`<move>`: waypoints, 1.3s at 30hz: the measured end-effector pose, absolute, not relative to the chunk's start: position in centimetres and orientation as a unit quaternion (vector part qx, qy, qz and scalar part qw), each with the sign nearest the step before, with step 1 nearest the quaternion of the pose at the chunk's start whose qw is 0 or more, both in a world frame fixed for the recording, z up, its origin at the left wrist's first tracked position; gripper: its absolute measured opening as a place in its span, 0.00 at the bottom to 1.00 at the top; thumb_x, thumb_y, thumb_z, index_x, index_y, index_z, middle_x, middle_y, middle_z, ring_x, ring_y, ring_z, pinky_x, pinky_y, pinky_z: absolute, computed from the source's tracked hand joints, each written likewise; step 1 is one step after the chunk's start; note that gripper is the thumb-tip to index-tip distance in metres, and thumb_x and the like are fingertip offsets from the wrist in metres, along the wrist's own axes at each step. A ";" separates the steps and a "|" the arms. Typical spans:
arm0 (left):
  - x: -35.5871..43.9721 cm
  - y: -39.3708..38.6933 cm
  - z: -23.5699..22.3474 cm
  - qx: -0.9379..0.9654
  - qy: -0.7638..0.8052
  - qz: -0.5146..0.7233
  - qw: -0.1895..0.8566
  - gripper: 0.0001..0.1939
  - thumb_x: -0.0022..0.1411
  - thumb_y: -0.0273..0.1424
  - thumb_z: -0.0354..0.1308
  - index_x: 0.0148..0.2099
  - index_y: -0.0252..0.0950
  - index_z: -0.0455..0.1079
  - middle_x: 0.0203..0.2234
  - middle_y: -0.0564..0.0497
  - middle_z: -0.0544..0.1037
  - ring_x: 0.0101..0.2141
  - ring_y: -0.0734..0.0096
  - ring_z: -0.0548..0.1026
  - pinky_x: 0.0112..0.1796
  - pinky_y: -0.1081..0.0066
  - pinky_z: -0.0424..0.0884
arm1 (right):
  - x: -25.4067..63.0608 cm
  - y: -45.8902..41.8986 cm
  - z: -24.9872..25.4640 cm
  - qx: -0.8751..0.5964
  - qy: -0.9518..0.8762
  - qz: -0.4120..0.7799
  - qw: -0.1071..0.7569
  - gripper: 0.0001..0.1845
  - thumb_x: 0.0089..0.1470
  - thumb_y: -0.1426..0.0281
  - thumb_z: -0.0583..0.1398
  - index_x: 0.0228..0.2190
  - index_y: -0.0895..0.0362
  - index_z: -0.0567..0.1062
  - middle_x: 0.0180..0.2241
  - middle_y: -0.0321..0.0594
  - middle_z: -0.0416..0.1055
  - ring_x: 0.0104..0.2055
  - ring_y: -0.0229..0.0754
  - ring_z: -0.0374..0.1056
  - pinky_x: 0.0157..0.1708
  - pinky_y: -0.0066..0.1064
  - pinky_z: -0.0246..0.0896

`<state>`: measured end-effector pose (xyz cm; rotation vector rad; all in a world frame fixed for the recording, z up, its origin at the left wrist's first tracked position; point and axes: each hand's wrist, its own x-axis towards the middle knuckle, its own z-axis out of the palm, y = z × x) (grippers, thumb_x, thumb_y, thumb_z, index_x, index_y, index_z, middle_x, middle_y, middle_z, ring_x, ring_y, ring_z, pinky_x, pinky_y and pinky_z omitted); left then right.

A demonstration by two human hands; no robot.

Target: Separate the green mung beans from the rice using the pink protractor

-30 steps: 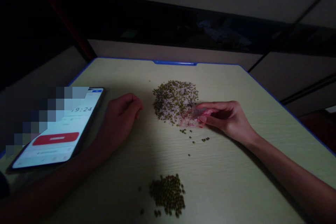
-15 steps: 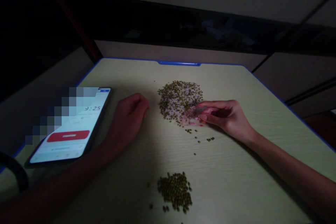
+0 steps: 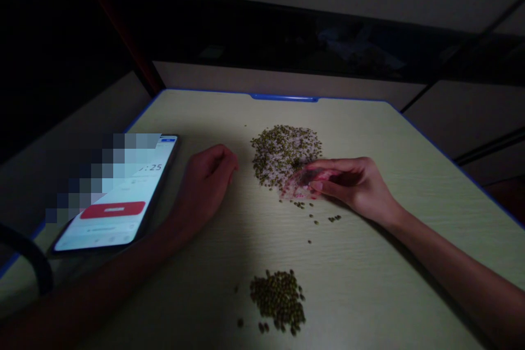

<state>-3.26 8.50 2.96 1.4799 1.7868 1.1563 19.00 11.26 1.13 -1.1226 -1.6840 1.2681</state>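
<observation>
My right hand [image 3: 348, 183] pinches a small clear plastic bag [image 3: 301, 188] with pink-red markings between thumb and fingers. The bag lies at the lower right edge of a wide pile of green mung beans mixed with small white grains [image 3: 285, 153], covering part of it. To the left of this pile my left hand [image 3: 211, 172] rests on the table in a loose fist, touching no beans; nothing shows in its fingers. Nearer to me is a smaller pile of mung beans [image 3: 279, 298] without white grains. Several loose mung beans [image 3: 334, 219] are scattered between the piles.
A lit phone [image 3: 118, 202] lies left of my left forearm on the pale, blue-edged table [image 3: 369, 262]. A dark curved bar [image 3: 35, 260] stands at the left edge. A blue raised strip [image 3: 285, 98] sits on the far edge, with dark furniture behind.
The whole view has shifted slightly, so things appear a little further right. The plastic bag has moved slightly left and toward me against the pile. My left hand keeps its place.
</observation>
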 end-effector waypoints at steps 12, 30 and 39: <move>-3.4 8.6 2.5 0.558 0.643 0.451 0.268 0.11 0.51 0.30 0.48 0.18 0.38 0.59 0.12 0.58 0.61 0.17 0.75 0.59 0.19 0.74 0.54 | 17.7 9.4 1.4 -0.398 -0.640 0.547 0.365 0.13 0.35 0.80 0.65 0.30 0.60 0.81 0.21 0.37 0.75 0.19 0.30 0.65 0.18 0.19 0.60; -3.5 8.8 2.3 0.564 0.641 0.445 0.270 0.11 0.51 0.27 0.48 0.18 0.37 0.57 0.12 0.58 0.60 0.18 0.76 0.59 0.20 0.74 0.54 | 21.2 8.1 1.8 -0.476 -0.511 0.540 0.470 0.13 0.35 0.78 0.67 0.28 0.55 0.76 0.20 0.30 0.74 0.19 0.31 0.69 0.22 0.20 0.64; -3.7 8.9 1.9 0.569 0.616 0.466 0.282 0.10 0.50 0.30 0.48 0.18 0.38 0.58 0.11 0.58 0.58 0.17 0.75 0.57 0.19 0.73 0.52 | 25.8 5.8 2.4 -0.647 -0.501 0.389 0.422 0.20 0.27 0.68 0.71 0.21 0.56 0.66 0.17 0.31 0.68 0.19 0.34 0.65 0.18 0.24 0.60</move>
